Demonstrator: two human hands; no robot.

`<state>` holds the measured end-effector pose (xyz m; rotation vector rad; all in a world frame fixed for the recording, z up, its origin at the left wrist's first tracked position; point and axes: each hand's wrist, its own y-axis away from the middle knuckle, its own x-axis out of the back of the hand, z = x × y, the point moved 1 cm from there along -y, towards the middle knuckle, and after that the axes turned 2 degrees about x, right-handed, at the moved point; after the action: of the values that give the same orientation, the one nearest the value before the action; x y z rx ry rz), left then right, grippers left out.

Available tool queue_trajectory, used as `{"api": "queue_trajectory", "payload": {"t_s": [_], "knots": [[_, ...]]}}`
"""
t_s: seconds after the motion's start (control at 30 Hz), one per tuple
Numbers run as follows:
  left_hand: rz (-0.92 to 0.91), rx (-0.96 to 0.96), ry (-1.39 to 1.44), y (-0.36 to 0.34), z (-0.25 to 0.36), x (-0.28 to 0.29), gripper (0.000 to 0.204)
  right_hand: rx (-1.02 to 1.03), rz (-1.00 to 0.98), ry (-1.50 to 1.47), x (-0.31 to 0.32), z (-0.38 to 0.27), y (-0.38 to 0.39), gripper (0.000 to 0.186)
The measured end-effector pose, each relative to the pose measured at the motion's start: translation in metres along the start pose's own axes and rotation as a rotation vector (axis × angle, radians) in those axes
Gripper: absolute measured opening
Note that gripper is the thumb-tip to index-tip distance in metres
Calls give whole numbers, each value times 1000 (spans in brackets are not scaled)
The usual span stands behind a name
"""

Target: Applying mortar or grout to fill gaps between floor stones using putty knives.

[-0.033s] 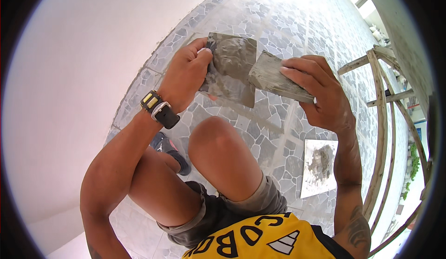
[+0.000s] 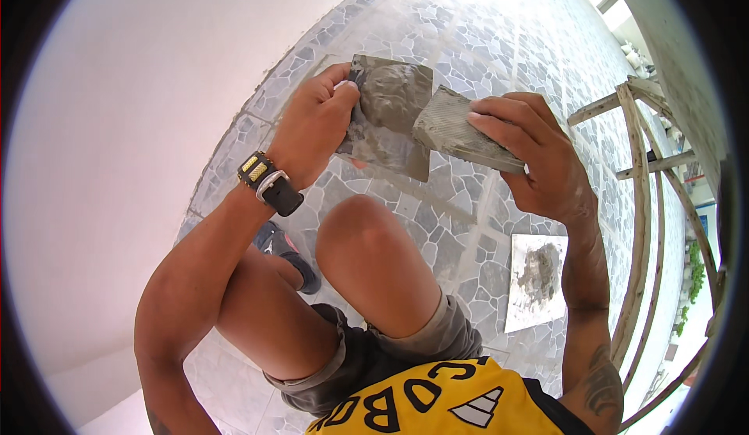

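Observation:
My left hand [image 2: 316, 123] is closed on the left edge of a flat, dark, squarish plate [image 2: 394, 115], thumb on top. Wet grey mortar is smeared thickly over the plate's upper face. In my right hand [image 2: 538, 150] is a rectangular grey tile piece [image 2: 462, 127] with a finely ridged face, gripped at its right end. Its left end meets or overlaps the plate's right edge; mortar clings along its edges. Both pieces are held above the floor, in front of my bent knees. The fingers under each piece are mostly hidden.
Grey stone-patterned tiles cover the floor [image 2: 460, 236]. A white square tile [image 2: 537, 283] with a mortar patch lies by my right forearm. A pale wall [image 2: 140, 123] rises at left. A wooden pole frame [image 2: 636, 201] stands at right. My shoe [image 2: 300, 267] is below the left hand.
The tile piece in my right hand has shifted very slightly left against the plate. The plate has edged a touch to the right. Both grips stay the same.

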<state>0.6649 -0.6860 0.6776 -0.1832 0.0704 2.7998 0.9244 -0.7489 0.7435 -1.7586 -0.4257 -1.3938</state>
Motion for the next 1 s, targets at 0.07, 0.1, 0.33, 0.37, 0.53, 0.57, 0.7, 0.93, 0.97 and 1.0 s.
{"api": "queue_trajectory", "payload": {"t_s": [0.07, 0.1, 0.33, 0.37, 0.53, 0.57, 0.7, 0.93, 0.97, 1.0], "knots": [[6, -18, -29, 2, -4, -2, 36, 0, -56, 26, -3, -6, -2, 59], [-9, 4, 1, 3, -3, -4, 36, -1, -58, 24, -5, -9, -3, 59], [6, 57, 82, 4, -7, -9, 36, 32, -199, 55, -10, -19, -10, 52], [4, 60, 84, 4, -9, -9, 36, 36, -225, 41, -10, -17, -9, 51], [32, 104, 7, 0, -20, -9, 36, 40, -346, -74, -4, -8, 0, 48], [32, 103, 5, -2, -22, -8, 36, 44, -383, -118, -4, -6, 4, 47], [103, 137, 15, -3, -20, -5, 35, 60, -428, -159, 1, 9, 27, 47], [-157, 147, 54, -7, -19, -16, 35, -4, -91, -137, 19, 50, 26, 58], [-162, 147, 54, -7, -19, -19, 35, 10, -55, -92, 18, 52, 23, 58], [-156, 159, 41, -4, -15, -23, 35, 28, -53, -76, 17, 53, 19, 59]]}}
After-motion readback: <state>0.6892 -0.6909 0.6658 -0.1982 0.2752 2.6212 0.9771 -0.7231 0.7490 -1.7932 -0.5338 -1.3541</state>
